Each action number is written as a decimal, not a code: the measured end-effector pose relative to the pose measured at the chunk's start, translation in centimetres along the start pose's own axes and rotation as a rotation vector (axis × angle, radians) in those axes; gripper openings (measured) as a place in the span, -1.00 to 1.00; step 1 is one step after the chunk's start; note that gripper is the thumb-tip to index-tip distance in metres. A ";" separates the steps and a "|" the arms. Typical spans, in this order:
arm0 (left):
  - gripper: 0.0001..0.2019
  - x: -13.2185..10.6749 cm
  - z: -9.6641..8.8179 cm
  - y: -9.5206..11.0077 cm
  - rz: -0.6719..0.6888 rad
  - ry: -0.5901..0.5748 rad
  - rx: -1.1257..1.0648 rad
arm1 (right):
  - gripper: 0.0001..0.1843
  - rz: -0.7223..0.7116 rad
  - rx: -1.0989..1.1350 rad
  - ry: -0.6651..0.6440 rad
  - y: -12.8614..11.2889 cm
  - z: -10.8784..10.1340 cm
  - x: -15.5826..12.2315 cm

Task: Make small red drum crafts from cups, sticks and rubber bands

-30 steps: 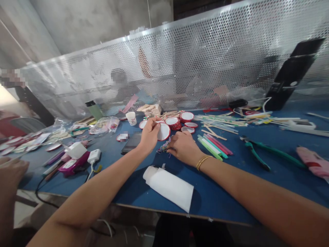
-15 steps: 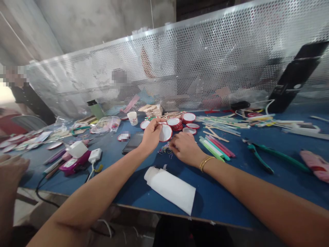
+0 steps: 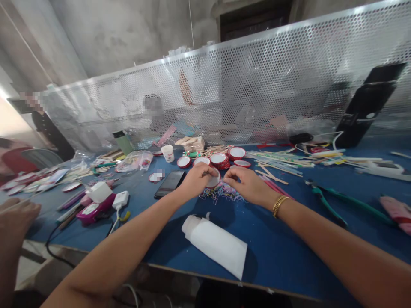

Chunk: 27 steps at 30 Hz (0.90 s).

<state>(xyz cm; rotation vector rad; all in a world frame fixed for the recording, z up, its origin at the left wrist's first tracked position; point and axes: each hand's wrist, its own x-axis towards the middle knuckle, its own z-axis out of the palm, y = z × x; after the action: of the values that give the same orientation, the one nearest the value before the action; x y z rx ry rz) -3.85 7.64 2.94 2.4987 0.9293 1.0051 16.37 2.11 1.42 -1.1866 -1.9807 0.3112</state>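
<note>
In my left hand (image 3: 199, 177), closed at its edge, is a white disc with a red rim (image 3: 212, 181), partly hidden by the fingers. Just to its right is my right hand (image 3: 246, 183), thumb and fingers pinched together; whatever they hold is too small to make out. A tangle of coloured thread scraps (image 3: 221, 193) lies beneath both hands. Behind them is a stack of red-rimmed white discs (image 3: 219, 161), with several single ones around it. A white squeeze tube (image 3: 218, 246) lies on the blue table (image 3: 276, 252) nearer to me.
A dark phone (image 3: 168, 185), a paper cup (image 3: 167, 153) and a magenta device (image 3: 95, 211) are to the left. Wooden sticks (image 3: 272, 173) and green-handled pliers (image 3: 327, 205) lie right. Another person's hand (image 3: 19, 216) is at far left. A perforated metal screen (image 3: 205, 98) runs behind.
My left hand has moved slightly right and down with the disc, which is now more covered. My right hand has shifted right, showing more thread scraps. The view has tilted up a little.
</note>
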 end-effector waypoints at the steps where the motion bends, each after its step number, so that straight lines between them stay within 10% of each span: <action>1: -0.73 0.0 0.1 0.1 0.006 -0.010 -0.005 | -0.82 0.006 0.006 0.005 -0.1 -0.2 0.0; 5: -0.74 0.0 0.0 -0.1 -0.001 0.053 -0.008 | -0.79 0.042 0.138 -0.053 -1.7 -2.3 -0.4; 9: -0.76 0.1 -0.2 -0.8 -0.019 0.085 0.010 | -0.66 -0.003 0.403 -0.584 -3.9 -4.5 -0.9; 15: -0.74 0.0 0.1 -0.5 -0.023 0.080 0.020 | -0.83 0.049 -0.106 -0.325 -1.0 -3.4 -0.6; 27: -0.76 -0.1 0.7 -0.1 -0.061 -0.003 -0.092 | -0.83 -0.182 -0.391 -0.331 0.4 -0.3 -0.8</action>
<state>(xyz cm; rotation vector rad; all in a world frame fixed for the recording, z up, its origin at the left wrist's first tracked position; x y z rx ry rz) -3.50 7.63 2.34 2.3820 0.9308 1.0009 17.03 1.56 0.99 -1.2387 -2.5033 0.0243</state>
